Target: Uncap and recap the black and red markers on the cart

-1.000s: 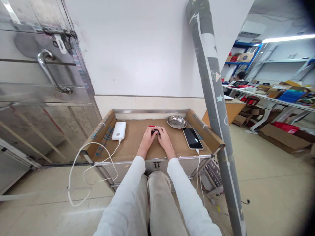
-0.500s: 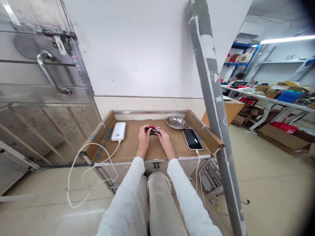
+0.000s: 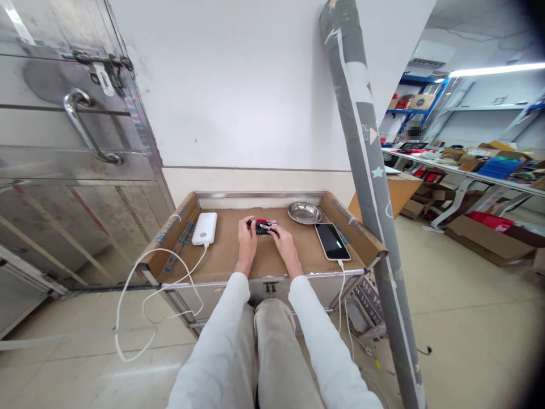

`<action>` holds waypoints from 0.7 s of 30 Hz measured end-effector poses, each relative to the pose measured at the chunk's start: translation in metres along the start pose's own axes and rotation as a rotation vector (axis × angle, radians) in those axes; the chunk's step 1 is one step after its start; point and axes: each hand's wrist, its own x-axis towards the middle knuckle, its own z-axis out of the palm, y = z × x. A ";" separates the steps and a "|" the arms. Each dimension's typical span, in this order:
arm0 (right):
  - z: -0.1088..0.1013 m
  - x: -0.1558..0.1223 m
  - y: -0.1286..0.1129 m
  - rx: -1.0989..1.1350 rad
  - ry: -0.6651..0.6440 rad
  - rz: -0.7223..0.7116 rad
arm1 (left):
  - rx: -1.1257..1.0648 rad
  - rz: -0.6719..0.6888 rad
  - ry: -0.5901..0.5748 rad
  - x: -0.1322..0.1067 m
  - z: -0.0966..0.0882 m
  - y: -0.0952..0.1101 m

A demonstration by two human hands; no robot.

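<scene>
My left hand (image 3: 247, 241) is closed, its thumb and fingers pinching the left end of a black marker pen (image 3: 264, 226). The right end of that black pen is between the fingers of my right hand (image 3: 286, 244), which is closed too. Just behind it lies a red marker pen (image 3: 266, 221), level with the black one. More dark pen shapes show close under the held pen; my fingers partly cover them, so I cannot tell how many there are. Everything sits low over the brown cardboard top (image 3: 232, 267) of a metal cart.
On the left lies a white power bank (image 3: 205, 228) with a looping white cable (image 3: 128, 289). At the right are a shallow metal dish (image 3: 305, 212) and a phone (image 3: 332, 241) on a cable. A tall grey wrapped roll (image 3: 366, 147) leans beside the cart.
My fingers have shifted slightly on the black pen and opened the gap between the hands, so more of the black and red pens shows. The other things stay put.
</scene>
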 end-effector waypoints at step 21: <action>-0.003 -0.002 -0.002 -0.078 0.059 0.010 | 0.014 0.014 0.078 0.001 -0.001 0.000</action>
